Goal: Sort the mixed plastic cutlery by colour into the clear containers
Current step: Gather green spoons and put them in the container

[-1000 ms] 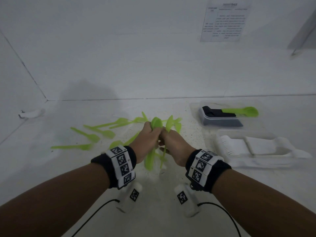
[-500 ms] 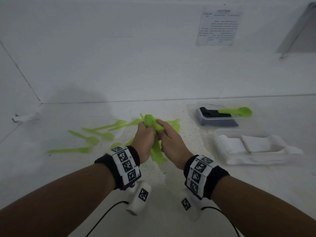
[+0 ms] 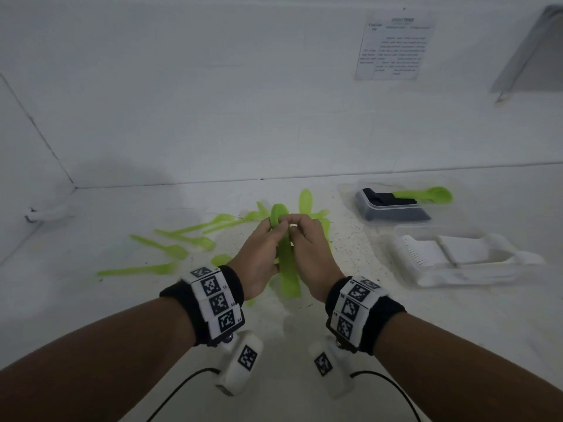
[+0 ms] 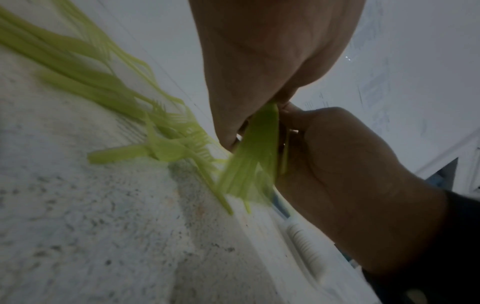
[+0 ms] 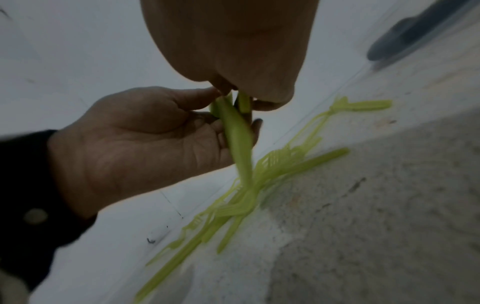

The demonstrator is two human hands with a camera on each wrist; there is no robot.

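Both hands are meeting over the tabletop (image 3: 396,345), left hand (image 3: 259,254) fingers gripping a bundle of green cutlery (image 3: 286,266) while right hand (image 3: 310,254) fingers are pinching its top, seemingly squaring it for the container (image 3: 396,208) at two o'clock.

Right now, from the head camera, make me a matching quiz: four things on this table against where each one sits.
Things:
1. green bundle
2. black cutlery
3. white cutlery
4. loose green forks

Places:
A. nearer clear container
B. between both hands
C. table, left of the hands
D. farther clear container

Pairs: 1-B, 2-D, 3-A, 4-C
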